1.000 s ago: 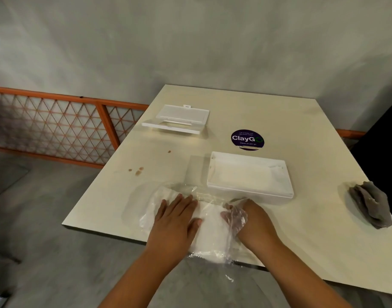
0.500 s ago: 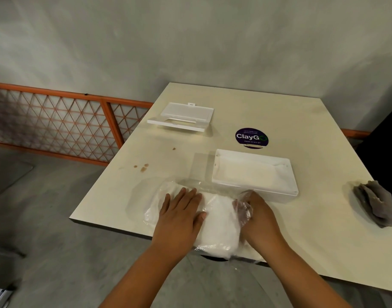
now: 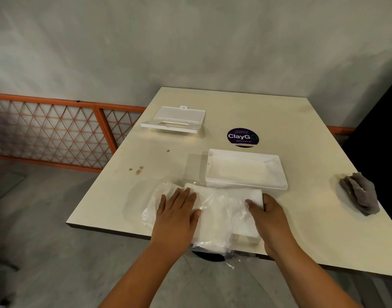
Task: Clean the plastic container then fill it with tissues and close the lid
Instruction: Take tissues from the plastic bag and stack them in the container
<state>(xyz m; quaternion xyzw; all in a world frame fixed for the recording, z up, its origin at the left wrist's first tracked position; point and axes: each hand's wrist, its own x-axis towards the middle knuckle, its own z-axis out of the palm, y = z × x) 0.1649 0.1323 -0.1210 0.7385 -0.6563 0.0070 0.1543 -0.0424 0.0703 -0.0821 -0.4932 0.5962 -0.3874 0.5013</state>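
Note:
A white stack of tissues [image 3: 224,216] lies at the table's near edge, partly inside a clear plastic wrapper [image 3: 155,203]. My left hand [image 3: 177,212] presses flat on the wrapper's left side, fingers spread. My right hand [image 3: 268,214] grips the right end of the tissue stack, which now shows bare out of the wrapper. Just beyond them sits the open white plastic container [image 3: 246,185], with nothing in it. Its white lid [image 3: 175,120] lies apart at the far left of the table.
A crumpled grey cloth [image 3: 360,193] lies at the table's right edge. A round purple ClayGo sticker [image 3: 242,137] is behind the container. Brown stains [image 3: 138,170] mark the beige table [image 3: 301,130] on the left. An orange lattice fence [image 3: 57,130] runs along the wall.
My right hand has drawn the tissue stack rightward, partly out of the wrapper, while my left hand stays pressed on the plastic. The camera has shifted slightly.

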